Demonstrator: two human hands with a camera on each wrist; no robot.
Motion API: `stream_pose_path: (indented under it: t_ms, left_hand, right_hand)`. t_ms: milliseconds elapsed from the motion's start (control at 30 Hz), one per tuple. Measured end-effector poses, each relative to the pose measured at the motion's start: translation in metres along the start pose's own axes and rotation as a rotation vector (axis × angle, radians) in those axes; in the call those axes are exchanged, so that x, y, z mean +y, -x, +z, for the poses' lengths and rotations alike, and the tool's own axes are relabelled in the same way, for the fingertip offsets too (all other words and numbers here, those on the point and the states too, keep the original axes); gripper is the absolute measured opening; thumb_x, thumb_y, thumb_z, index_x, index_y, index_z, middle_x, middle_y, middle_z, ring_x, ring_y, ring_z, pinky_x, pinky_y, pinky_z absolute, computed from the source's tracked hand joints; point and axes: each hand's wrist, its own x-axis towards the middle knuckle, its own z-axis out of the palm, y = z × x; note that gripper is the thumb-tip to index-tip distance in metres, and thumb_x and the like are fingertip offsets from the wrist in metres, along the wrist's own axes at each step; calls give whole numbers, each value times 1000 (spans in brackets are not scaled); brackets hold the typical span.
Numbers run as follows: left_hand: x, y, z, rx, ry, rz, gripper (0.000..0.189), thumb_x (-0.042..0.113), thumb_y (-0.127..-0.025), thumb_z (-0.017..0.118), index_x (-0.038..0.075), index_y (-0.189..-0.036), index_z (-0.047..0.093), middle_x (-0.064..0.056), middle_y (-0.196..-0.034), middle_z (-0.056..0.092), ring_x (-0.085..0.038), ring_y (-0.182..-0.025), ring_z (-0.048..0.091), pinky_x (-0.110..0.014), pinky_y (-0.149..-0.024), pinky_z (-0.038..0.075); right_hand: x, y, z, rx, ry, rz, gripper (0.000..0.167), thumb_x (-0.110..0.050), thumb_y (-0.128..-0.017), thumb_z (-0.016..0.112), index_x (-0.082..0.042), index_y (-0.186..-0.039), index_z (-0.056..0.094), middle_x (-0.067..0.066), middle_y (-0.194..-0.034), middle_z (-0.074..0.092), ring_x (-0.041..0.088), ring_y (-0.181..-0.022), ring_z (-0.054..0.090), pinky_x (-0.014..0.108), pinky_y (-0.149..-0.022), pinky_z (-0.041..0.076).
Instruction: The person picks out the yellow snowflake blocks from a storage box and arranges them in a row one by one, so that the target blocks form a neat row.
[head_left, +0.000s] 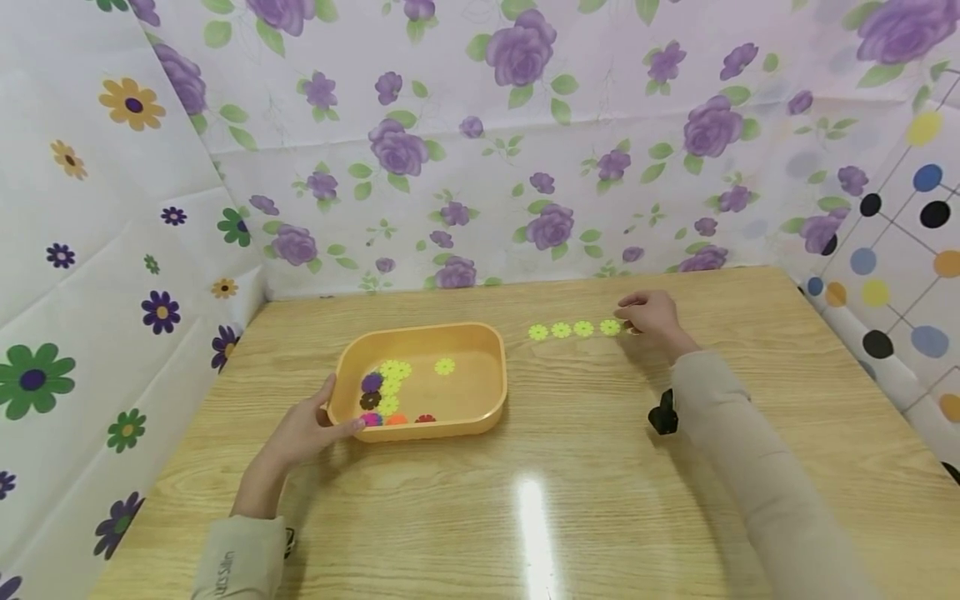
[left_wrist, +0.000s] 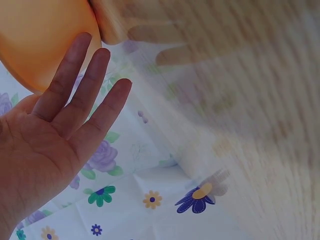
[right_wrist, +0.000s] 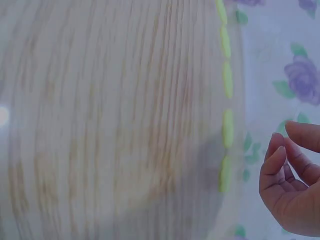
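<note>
My left hand (head_left: 303,429) holds the left corner of an orange plastic basket (head_left: 491,421), thumb at the front rim and fingers along the outside. In the left wrist view, three fingers of that hand (left_wrist: 65,115) stretch out beside the basket wall (left_wrist: 45,40). Inside lie several flower-shaped pieces: yellow ones (head_left: 445,367), a purple one (head_left: 372,382), a brown one (head_left: 371,401) and others in pink, orange and red. My right hand (head_left: 654,321) hovers by the right end of a row of yellow flower pieces (head_left: 583,328). Its fingers (right_wrist: 275,165) are loosely bent, with nothing visible between them.
The wooden table (head_left: 450,508) ends at the back against a floral curtain (head_left: 517,150). Flower-print cloth (head_left: 67,250) hangs at the left, dotted cloth (head_left: 892,275) at the right. A small black object (head_left: 663,414) shows beside the right sleeve.
</note>
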Motion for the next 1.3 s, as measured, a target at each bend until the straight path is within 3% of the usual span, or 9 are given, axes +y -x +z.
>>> stream_pose_path:
  t_ms: [233, 400, 500, 700, 833, 1300]
  left_hand:
    - [1, 1, 0, 2, 4, 2, 96, 39, -82, 66, -3, -143, 7, -30, -124, 47, -21, -84, 58, -40, -76, 45]
    - [1, 0, 0, 2, 26, 13, 96, 37, -82, 67, -4, -143, 6, -21, -103, 59, -17, -73, 54, -31, -65, 42]
    - [0, 0, 1, 3, 25, 16, 96, 38, -81, 67, -4, -143, 7, -18, -98, 61, -16, -71, 53, -30, -63, 42]
    - [1, 0, 1, 0, 11, 3, 96, 39, -81, 67, -4, -143, 7, -18, -97, 61, -16, -71, 53, -30, -63, 41]
    - [0, 0, 0, -4, 4, -17, 96, 38, -82, 67, -4, -143, 6, -16, -95, 61, -16, -71, 52, -30, -64, 41]
    - [0, 0, 0, 1, 0, 4, 97, 41, -81, 67, -4, -143, 7, -22, -105, 59, -16, -71, 53, -31, -67, 42]
  right_hand:
    - [-21, 9, 22, -47, 37, -43, 34, -15, -89, 58, 5, -117, 56, 21, -110, 58, 30, -87, 61, 44, -79, 46]
    - [-31, 13, 40, -83, 0, -69, 33, -15, -88, 60, 4, -116, 57, 19, -106, 60, 27, -84, 61, 44, -78, 46]
    - [-36, 17, 50, -101, -11, -93, 32, -14, -88, 61, 4, -114, 58, 17, -102, 61, 28, -83, 61, 46, -78, 46]
    - [-47, 26, 69, -136, -39, -145, 31, -14, -86, 63, 4, -111, 60, 17, -97, 63, 38, -86, 60, 48, -77, 46]
    - [-55, 30, 82, -155, -40, -170, 30, -16, -84, 66, 1, -108, 63, 17, -97, 65, 36, -84, 61, 48, -75, 47]
    - [-85, 45, 129, -272, -105, -222, 39, -16, -81, 69, 1, -115, 61, 16, -93, 68, 35, -76, 63, 50, -71, 47]
